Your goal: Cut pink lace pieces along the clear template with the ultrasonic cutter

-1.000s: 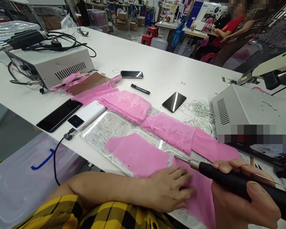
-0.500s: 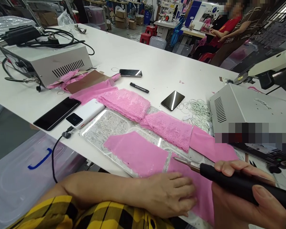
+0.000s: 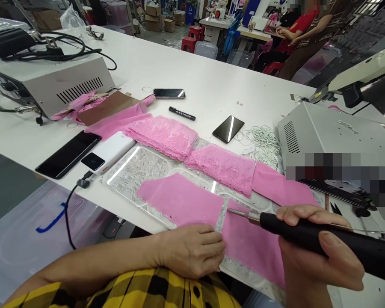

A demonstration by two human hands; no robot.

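Observation:
My right hand grips a pen-shaped power tool with a thick black handle and a narrow metal tip. The tip points left, over the upper left corner of a pink fabric panel. I cannot tell whether it touches the cloth. My left hand is closed, fingers curled under, at the near edge of the clear board. It lies by the gap between that panel and a second pink panel; what its fingers hold, if anything, is hidden.
Folded pink lace pieces lie along the board's far side. Phones, a black marker, a white power bank and tangled pale cord lie around. Grey metal boxes flank the area. People sit and stand beyond the table.
My left hand has moved left, off the right panel toward the gap. The tool in my right hand has shifted slightly left. The whole view has shifted a little.

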